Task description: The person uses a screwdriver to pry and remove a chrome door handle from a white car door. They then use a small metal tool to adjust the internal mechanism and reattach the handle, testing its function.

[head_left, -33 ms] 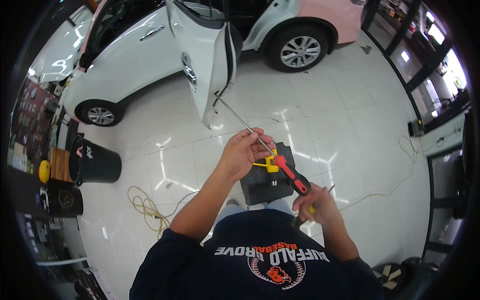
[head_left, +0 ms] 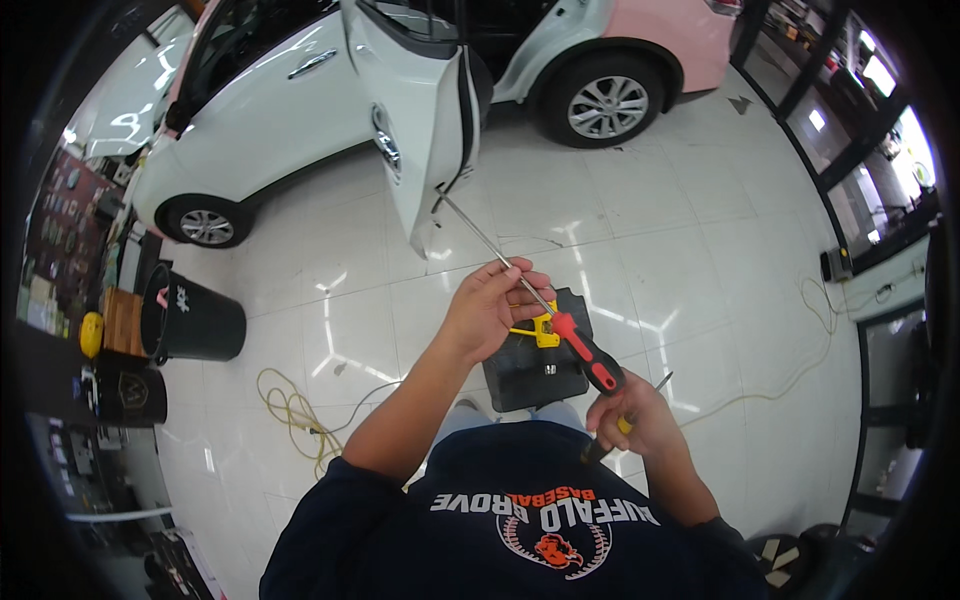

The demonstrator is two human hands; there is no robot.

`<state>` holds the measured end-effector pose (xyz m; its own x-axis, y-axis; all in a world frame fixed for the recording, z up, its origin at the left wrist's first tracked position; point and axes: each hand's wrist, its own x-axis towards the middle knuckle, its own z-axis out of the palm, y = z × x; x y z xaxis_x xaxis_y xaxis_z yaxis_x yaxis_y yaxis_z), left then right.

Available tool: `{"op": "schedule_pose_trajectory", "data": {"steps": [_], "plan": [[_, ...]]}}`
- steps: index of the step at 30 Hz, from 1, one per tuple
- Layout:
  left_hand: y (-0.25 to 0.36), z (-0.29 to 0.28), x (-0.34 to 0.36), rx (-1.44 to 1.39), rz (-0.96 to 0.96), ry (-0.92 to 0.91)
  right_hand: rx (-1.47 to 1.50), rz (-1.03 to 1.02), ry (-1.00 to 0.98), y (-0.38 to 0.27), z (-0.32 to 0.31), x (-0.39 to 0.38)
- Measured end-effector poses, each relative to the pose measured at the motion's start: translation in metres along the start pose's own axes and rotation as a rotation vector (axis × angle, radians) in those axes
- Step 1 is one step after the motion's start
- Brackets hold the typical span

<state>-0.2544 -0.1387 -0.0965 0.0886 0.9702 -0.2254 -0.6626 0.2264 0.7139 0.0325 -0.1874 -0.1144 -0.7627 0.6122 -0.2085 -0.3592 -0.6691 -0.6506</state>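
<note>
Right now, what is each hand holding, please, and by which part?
The left hand holds a red screwdriver by its shaft. The right hand holds a yellow-banded tool by its handle; whether it grips the screwdriver too is unclear.

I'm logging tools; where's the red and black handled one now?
In the head view, just right of centre, the tool slants, its shaft in the left hand, handle end at the right hand.
</note>
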Motion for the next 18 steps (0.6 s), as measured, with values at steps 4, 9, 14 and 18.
{"op": "schedule_pose_trajectory", "data": {"steps": [4,9,14,18], "plan": [[0.004,0.001,-0.004,0.100,-0.016,0.031,-0.097,0.010,0.167,-0.020,0.010,0.002],[0.087,-0.095,0.011,0.797,0.271,0.430,-0.487,-0.072,0.469,-0.025,0.034,0.002],[0.165,-0.111,0.068,1.910,0.859,0.313,-0.655,-0.249,0.650,-0.003,0.039,0.011],[0.178,-0.134,0.086,2.175,1.076,0.016,-0.480,-0.381,0.711,0.014,0.050,0.015]]}}
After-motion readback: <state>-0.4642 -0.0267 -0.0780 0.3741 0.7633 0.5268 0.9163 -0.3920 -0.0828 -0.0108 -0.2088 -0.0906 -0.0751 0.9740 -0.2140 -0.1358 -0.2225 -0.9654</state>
